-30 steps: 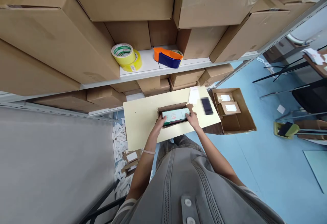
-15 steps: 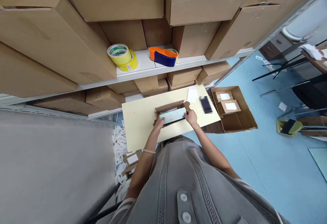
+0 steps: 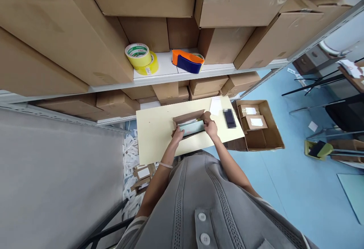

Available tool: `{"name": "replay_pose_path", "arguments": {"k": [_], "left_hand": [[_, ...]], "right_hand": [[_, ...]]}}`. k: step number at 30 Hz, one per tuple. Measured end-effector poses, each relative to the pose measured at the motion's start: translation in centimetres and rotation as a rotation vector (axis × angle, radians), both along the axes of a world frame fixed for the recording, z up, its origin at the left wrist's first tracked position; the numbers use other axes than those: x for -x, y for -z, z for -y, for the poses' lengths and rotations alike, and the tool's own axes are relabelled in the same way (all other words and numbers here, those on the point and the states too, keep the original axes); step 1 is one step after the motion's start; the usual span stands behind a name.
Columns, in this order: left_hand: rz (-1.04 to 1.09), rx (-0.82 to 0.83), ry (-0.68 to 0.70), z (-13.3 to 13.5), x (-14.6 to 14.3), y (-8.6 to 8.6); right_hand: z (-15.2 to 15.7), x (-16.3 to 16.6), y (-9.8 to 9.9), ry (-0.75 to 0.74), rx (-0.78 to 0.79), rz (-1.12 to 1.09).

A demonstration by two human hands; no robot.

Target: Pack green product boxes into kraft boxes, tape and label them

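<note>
A pale blue-green box [image 3: 192,127] sits partly inside an open cardboard box [image 3: 187,117] on the cream tabletop [image 3: 155,127]. My left hand [image 3: 178,134] is closed on the pale box's left end, thumb on top. At its right end, my right hand [image 3: 211,127] grips the same box, close to a raised cardboard flap. The pale box is tilted, its long side facing me. Behind it, some of the carton's contents show, too small to name. My fingertips are mostly hidden by the boxes.
White paper [image 3: 215,106] and a pixelated dark item [image 3: 229,118] lie on the table's right. A large carton [image 3: 274,126] holding small boxes stands on the floor beside it. Tape rolls [image 3: 139,57] and an orange-and-blue tape dispenser [image 3: 187,61] rest on the shelf [image 3: 165,64] ahead.
The pale box has tilted and sits lower in the carton, with both hands still on it. The camera view has shifted slightly.
</note>
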State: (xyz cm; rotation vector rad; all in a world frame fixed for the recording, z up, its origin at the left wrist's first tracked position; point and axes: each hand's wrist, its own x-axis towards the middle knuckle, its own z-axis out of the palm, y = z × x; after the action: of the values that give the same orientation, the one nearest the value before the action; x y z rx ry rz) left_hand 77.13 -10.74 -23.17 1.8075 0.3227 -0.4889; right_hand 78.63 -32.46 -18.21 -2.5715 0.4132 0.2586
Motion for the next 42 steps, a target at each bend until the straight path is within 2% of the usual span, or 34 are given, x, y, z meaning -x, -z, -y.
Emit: {"name": "replay_pose_path", "arguments": {"k": [3, 6, 9, 12, 15, 17, 20, 23, 26, 29, 31, 37, 42], "left_hand": [[-0.022, -0.008, -0.009, 0.4, 0.0, -0.6], [-0.024, -0.005, -0.017, 0.5, 0.4, -1.6], [0.055, 0.054, -0.014, -0.2, 1.3, -3.6], [0.288, 0.101, 0.002, -2.0, 2.6, -6.1], [0.487, -0.032, -0.086, -4.6, 3.8, -7.3], [0.504, -0.131, -0.091, -6.2, 4.4, -6.4], [0.35, -0.167, 0.083, -7.0, 4.8, -3.3], [0.282, -0.125, 0.257, -5.6, 4.7, -0.2], [0.313, -0.087, 0.294, -3.2, 4.2, 1.3], [0.343, -0.045, 0.259, -1.7, 3.7, 1.4], [0.344, -0.029, 0.251, -1.6, 3.3, 1.1], [0.256, -0.027, 0.262, -3.5, 1.6, -0.5], [0.205, -0.039, 0.365, -4.2, 1.0, -1.2]], "right_hand": [[0.1, 0.1, 0.6, 0.019, -0.101, 0.039], [0.4, 0.4, 0.7, 0.026, -0.329, 0.15], [1.2, 1.0, 0.3, 0.005, -0.552, 0.307], [2.6, 1.7, -0.6, 0.04, -0.555, 0.45], [4.0, 2.0, -1.0, 0.141, -0.448, 0.527], [4.4, 2.0, -0.8, 0.187, -0.445, 0.499], [4.1, 2.0, -0.1, 0.197, -0.529, 0.359], [3.5, 2.2, 0.8, 0.123, -0.562, 0.24], [3.5, 2.6, 1.4, -0.002, -0.534, 0.198], [3.9, 3.0, 1.4, -0.087, -0.557, 0.18], [4.0, 3.1, 1.1, -0.11, -0.612, 0.163], [3.7, 3.4, -0.3, -0.084, -0.765, 0.056], [3.9, 3.7, -1.3, -0.185, -0.836, -0.073]]}}
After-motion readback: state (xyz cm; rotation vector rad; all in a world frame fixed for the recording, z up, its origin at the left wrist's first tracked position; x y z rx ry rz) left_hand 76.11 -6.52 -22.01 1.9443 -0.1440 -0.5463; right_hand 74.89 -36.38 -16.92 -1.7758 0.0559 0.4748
